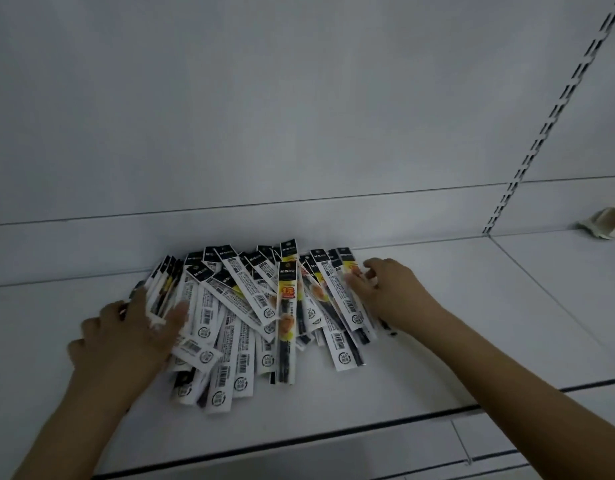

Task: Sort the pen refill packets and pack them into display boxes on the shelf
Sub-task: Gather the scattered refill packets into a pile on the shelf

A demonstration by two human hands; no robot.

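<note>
**Both hands at the edges of the refill pile**

A loose pile of pen refill packets (264,317) lies on the white shelf (437,341), near its back wall, fanned out and overlapping. Most packets show their white barcode backs; one near the middle of the pile faces up with a yellow and black front (287,306).

The left hand (132,337) sits at the left edge of the pile, fingers curled around a small upright bundle of packets (165,289), with the thumb pressed against the bundle's side nearest the pile. The right hand (385,289) rests on the right edge of the pile, fingers spread and bent over the outermost packets; whether it pinches one or merely touches them cannot be told, as that hand is blurred.

Far to the right of the pile, beyond the slotted upright (541,133), a pale cardboard box (607,223) stands at the frame edge.
</note>
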